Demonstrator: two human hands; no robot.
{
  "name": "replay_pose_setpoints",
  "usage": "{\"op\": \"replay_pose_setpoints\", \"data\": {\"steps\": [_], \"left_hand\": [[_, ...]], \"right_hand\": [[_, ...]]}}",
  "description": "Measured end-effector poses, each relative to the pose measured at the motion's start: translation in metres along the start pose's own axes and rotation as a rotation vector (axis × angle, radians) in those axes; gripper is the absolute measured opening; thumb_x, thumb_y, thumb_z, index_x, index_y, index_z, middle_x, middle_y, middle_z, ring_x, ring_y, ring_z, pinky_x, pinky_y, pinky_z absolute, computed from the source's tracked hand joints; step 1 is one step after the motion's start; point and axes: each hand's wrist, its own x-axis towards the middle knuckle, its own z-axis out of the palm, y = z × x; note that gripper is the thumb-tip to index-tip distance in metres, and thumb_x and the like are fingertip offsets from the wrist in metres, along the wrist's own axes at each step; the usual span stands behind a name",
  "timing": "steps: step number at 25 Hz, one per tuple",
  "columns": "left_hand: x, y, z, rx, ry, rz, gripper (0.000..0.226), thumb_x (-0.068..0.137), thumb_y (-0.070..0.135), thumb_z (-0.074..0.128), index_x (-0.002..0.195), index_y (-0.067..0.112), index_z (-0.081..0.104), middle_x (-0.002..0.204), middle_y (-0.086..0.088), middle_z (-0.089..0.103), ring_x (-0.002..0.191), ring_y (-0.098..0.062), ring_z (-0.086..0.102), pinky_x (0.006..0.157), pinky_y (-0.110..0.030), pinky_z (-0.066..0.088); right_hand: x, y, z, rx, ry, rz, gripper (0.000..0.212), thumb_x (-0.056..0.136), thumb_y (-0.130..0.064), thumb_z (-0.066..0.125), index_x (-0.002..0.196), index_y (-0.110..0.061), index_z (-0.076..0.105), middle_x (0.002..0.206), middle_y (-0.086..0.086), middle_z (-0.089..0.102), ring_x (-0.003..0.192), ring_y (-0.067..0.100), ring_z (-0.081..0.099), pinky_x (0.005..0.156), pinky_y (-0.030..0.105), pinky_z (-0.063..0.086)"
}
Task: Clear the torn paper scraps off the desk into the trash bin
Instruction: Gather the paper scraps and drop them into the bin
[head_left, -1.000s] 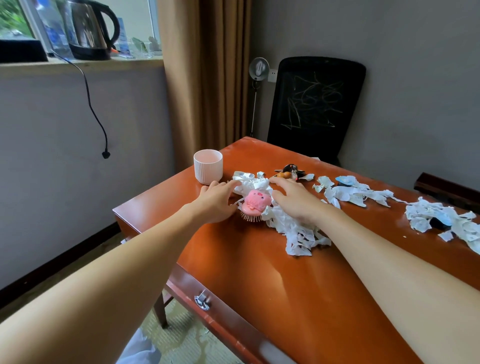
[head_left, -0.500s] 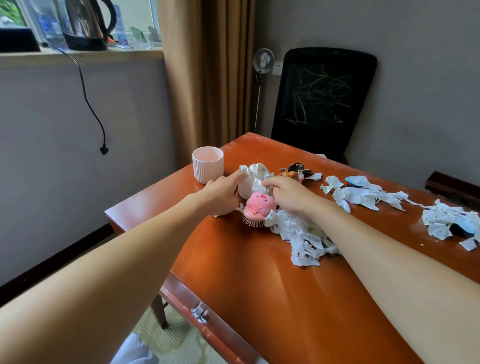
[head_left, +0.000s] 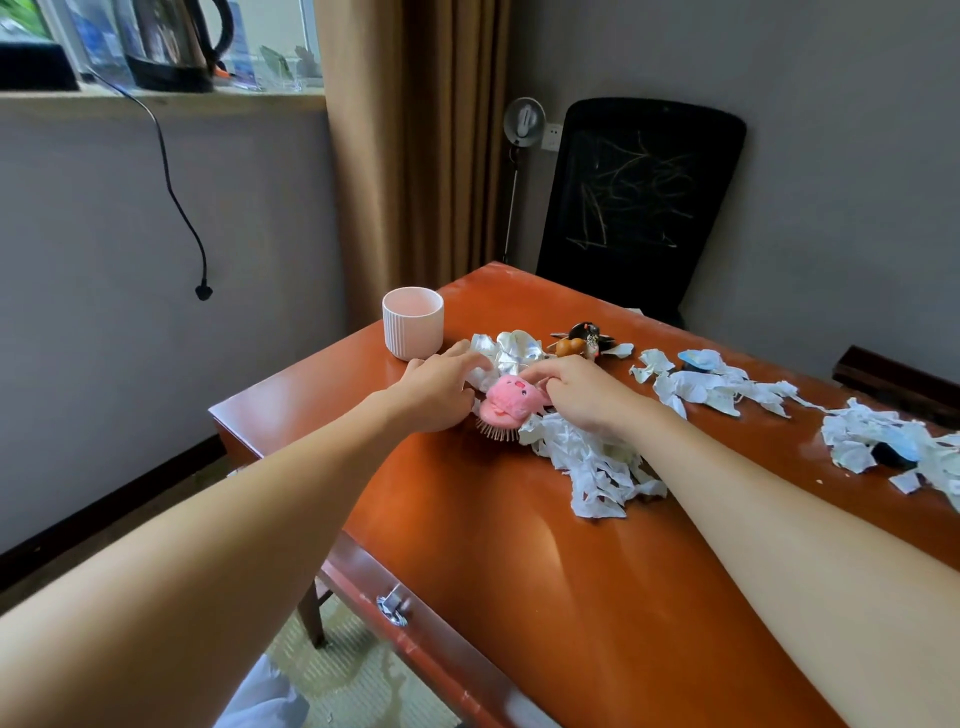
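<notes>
You are reaching both arms out over the orange-brown worktop (head_left: 519, 561). Your left grip (head_left: 441, 387) is lying with its fingers apart and mostly straight, the fingertips touching the left side of a crumpled white paper wad (head_left: 511, 351) that is sitting just beside the pink ribbed cup (head_left: 413, 330). Your right grip (head_left: 576, 392) is curling its fingers down at the near edge of the same wad, right over the pink plush hairbrush (head_left: 511, 400); I cannot tell whether it is pinching paper or only touching it. The torn paper scraps are all lying on the worktop: one heap (head_left: 597, 467) is trailing under your right wrist toward you, a second cluster (head_left: 711, 387) is spreading out further right, and a third pile (head_left: 862, 439) is sitting near the right edge of the view. A small figurine keychain (head_left: 584, 338) is resting just behind the wad. A black mesh chair (head_left: 639, 208) is standing behind the far side of the worktop, and an electric kettle (head_left: 171, 41) is sitting on the windowsill.
</notes>
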Motion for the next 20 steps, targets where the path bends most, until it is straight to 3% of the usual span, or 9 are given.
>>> {"op": "replay_pose_setpoints", "data": {"steps": [2,4,9,14,17,20], "left_hand": [[-0.004,-0.001,-0.002,0.025,0.044,0.023,0.042,0.088,0.010,0.049,0.125,0.028,0.057,0.133,0.003,0.049,0.117,-0.026,0.049,0.091,-0.036,0.033],[-0.006,-0.002,-0.002,0.033,0.070,0.010,0.040,0.089,0.010,0.049,0.123,0.026,0.060,0.132,-0.001,0.049,0.120,-0.026,0.046,0.097,-0.038,0.036],[0.001,-0.001,-0.001,0.016,0.059,0.025,0.038,0.090,0.008,0.049,0.123,0.022,0.062,0.120,-0.001,0.052,0.112,-0.024,0.050,0.094,-0.042,0.044],[0.006,-0.005,0.006,-0.021,-0.011,0.058,0.044,0.086,0.010,0.051,0.127,0.023,0.059,0.140,0.005,0.053,0.122,-0.024,0.049,0.101,-0.047,0.042],[0.003,-0.008,0.006,-0.021,-0.037,0.064,0.042,0.088,0.011,0.052,0.128,0.023,0.057,0.146,0.006,0.049,0.128,-0.022,0.047,0.104,-0.047,0.042],[-0.005,-0.009,0.005,-0.003,-0.013,0.068,0.041,0.090,0.014,0.050,0.128,0.026,0.057,0.147,0.006,0.048,0.131,-0.023,0.046,0.104,-0.045,0.040]], "right_hand": [[-0.001,-0.002,0.000,0.002,-0.010,0.001,0.052,0.094,-0.002,0.032,0.121,-0.029,0.066,0.127,0.002,0.059,0.113,0.020,0.056,0.101,0.043,0.047],[-0.001,-0.005,0.000,-0.001,-0.010,0.000,0.053,0.094,0.000,0.031,0.126,-0.026,0.064,0.131,0.002,0.057,0.120,0.021,0.052,0.104,0.040,0.043],[0.006,-0.003,0.001,0.021,-0.010,0.010,0.052,0.095,0.001,0.034,0.132,-0.024,0.061,0.142,0.003,0.051,0.122,0.019,0.049,0.095,0.030,0.039],[0.006,0.003,-0.001,0.060,0.030,-0.005,0.049,0.095,-0.002,0.037,0.135,-0.022,0.058,0.138,0.004,0.052,0.103,0.012,0.057,0.090,0.029,0.047],[0.004,0.008,-0.002,0.012,0.059,-0.016,0.046,0.098,-0.006,0.034,0.132,-0.024,0.060,0.119,-0.001,0.060,0.058,-0.006,0.056,0.053,0.013,0.039],[-0.001,0.014,-0.004,-0.102,0.106,-0.085,0.041,0.098,-0.013,0.039,0.128,-0.029,0.062,0.124,-0.007,0.060,0.064,-0.002,0.057,0.056,0.017,0.044]]}}
